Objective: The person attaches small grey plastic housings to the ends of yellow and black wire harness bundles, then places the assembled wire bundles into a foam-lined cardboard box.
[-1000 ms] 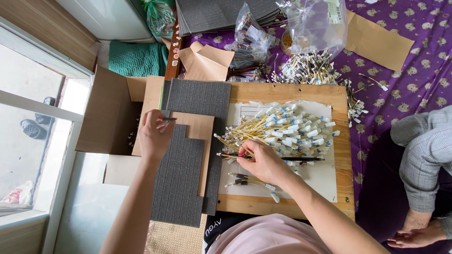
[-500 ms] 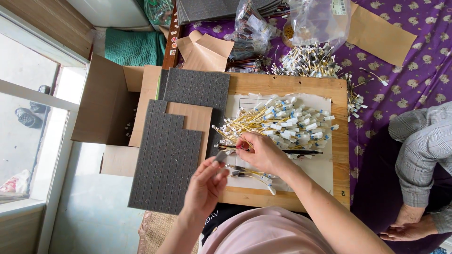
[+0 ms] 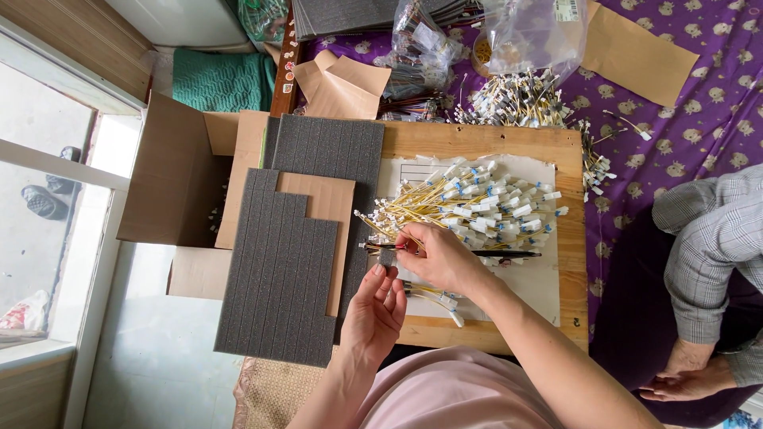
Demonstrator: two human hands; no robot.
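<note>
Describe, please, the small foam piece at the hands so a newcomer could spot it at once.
Start at the wooden board, where a heap of yellow wires lies. Just below its left end, the left hand and right hand meet at a small grey foam piece. Unlike the large foam sheets beside it, it is tiny.

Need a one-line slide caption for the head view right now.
Left hand and right hand meet over a small grey foam piece beside the pile of yellow wires.
</note>
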